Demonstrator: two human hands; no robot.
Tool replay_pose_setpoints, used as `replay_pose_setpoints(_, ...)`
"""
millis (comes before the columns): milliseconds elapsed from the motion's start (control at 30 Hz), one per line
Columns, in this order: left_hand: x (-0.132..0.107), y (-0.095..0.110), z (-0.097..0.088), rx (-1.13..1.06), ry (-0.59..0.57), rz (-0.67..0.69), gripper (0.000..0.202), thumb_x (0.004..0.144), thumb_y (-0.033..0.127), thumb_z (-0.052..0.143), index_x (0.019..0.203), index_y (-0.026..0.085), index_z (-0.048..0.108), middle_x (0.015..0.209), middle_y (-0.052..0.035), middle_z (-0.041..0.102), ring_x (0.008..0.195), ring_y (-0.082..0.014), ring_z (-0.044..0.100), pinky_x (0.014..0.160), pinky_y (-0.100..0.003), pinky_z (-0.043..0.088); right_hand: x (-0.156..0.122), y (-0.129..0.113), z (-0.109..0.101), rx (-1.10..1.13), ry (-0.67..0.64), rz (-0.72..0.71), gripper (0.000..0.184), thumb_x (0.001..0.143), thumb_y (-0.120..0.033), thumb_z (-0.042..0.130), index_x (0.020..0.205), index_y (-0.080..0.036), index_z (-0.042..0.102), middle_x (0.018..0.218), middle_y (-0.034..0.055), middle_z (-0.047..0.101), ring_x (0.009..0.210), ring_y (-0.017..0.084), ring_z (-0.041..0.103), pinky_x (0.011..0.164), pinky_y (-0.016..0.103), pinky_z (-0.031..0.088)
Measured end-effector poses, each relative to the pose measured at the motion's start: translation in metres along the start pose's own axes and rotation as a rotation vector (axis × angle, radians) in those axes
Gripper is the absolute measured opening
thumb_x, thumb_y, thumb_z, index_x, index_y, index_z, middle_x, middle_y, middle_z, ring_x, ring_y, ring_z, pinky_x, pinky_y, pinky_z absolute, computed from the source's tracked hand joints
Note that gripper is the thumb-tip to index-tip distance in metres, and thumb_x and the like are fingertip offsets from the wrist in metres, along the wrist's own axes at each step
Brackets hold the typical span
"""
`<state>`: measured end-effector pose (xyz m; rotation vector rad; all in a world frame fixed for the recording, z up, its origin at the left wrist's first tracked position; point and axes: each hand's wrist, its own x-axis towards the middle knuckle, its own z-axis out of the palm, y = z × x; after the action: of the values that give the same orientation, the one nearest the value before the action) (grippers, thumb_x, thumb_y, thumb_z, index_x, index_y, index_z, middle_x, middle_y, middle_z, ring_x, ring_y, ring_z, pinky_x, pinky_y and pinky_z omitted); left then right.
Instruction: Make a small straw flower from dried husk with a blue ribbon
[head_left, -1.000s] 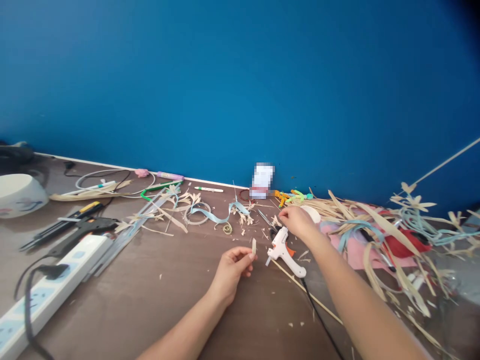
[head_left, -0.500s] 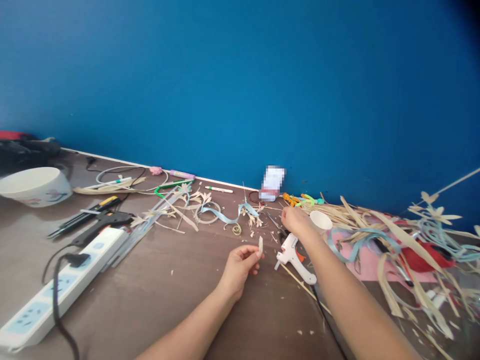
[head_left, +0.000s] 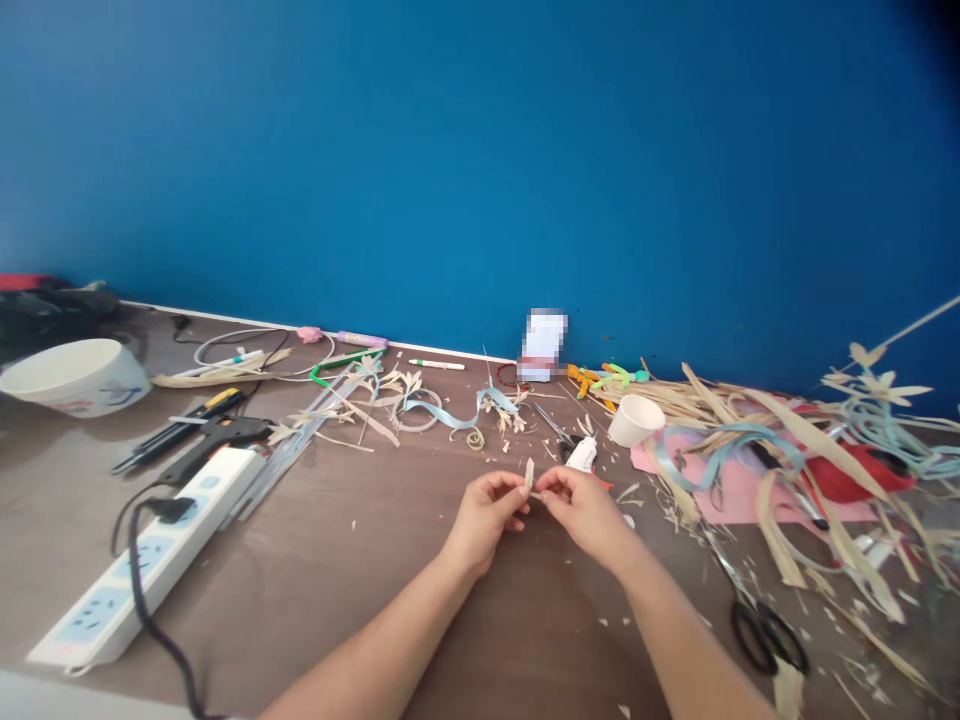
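Observation:
My left hand point(head_left: 487, 515) is closed in a pinch on a small pale strip of dried leaf point(head_left: 529, 472) that stands upright from its fingertips. Close against it on the right, my right hand point(head_left: 581, 510) has thumb and fingers pinched together at the strip's lower end. What those right fingertips hold, if anything, is too small to make out. Just behind the right hand lies a white glue gun point(head_left: 582, 455), mostly hidden by it. Scissors point(head_left: 559, 428) rest beyond the glue gun, among pale scraps.
A power strip point(head_left: 150, 560), a dark glue gun point(head_left: 225, 435) and a utility knife point(head_left: 172, 430) lie left, near a white bowl point(head_left: 75, 375). Dried-leaf flowers and blue ribbon point(head_left: 450, 415) lie ahead. Right are a paper cup point(head_left: 636, 420), leaf strips and black-handled scissors point(head_left: 769, 635).
My right hand has come back from beside the cup and scissors to meet my left hand. The left hand still pinches the strip. The view has shifted slightly.

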<state>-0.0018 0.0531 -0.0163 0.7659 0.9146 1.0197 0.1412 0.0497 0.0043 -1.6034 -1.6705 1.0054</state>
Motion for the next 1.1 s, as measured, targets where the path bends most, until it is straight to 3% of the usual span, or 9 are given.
replay_pose_setpoints(333, -0.001, -0.008, 0.002, -0.056, -0.068, -0.081, 0.027, 0.058, 0.03, 0.071, 0.072, 0.013, 0.056, 0.057, 0.0018, 0.055, 0.049, -0.0062, 0.05, 0.043, -0.017, 0.043, -0.014, 0.002, 0.004, 0.323, 0.059, 0.074, 0.016, 0.071, -0.023, 0.052, 0.086, -0.017, 0.049, 0.067, -0.0029, 0.055, 0.062, 0.012, 0.053, 0.059, 0.024, 0.04)
replay_pose_setpoints(500, -0.001, -0.005, 0.002, -0.131, -0.089, -0.1, 0.027, 0.057, 0.029, 0.072, 0.071, 0.012, 0.056, 0.058, 0.0009, 0.056, 0.05, -0.006, 0.05, 0.044, -0.016, 0.043, -0.016, -0.002, 0.005, 0.538, 0.049, 0.128, 0.023, 0.07, -0.027, 0.056, 0.089, -0.018, 0.048, 0.066, -0.0036, 0.054, 0.06, 0.011, 0.051, 0.05, 0.021, 0.034)
replay_pose_setpoints(833, -0.001, -0.004, 0.0, -0.317, -0.134, -0.192, 0.018, 0.06, 0.017, 0.07, 0.069, 0.01, 0.056, 0.054, 0.0008, 0.056, 0.044, -0.0037, 0.049, 0.042, -0.013, 0.044, -0.019, 0.005, 0.012, 0.595, 0.0, 0.106, 0.021, 0.072, -0.025, 0.059, 0.089, -0.019, 0.049, 0.066, -0.0031, 0.055, 0.06, 0.01, 0.048, 0.051, 0.021, 0.031)
replay_pose_setpoints(1100, 0.002, -0.002, -0.005, -0.598, -0.179, -0.257, 0.008, 0.065, 0.009, 0.064, 0.067, 0.009, 0.056, 0.055, 0.0008, 0.054, 0.047, -0.0028, 0.051, 0.044, -0.009, 0.045, -0.019, 0.002, 0.007, 0.869, -0.047, 0.029, 0.021, 0.07, -0.022, 0.06, 0.089, -0.019, 0.052, 0.066, -0.0025, 0.053, 0.056, 0.009, 0.043, 0.05, 0.021, 0.031)
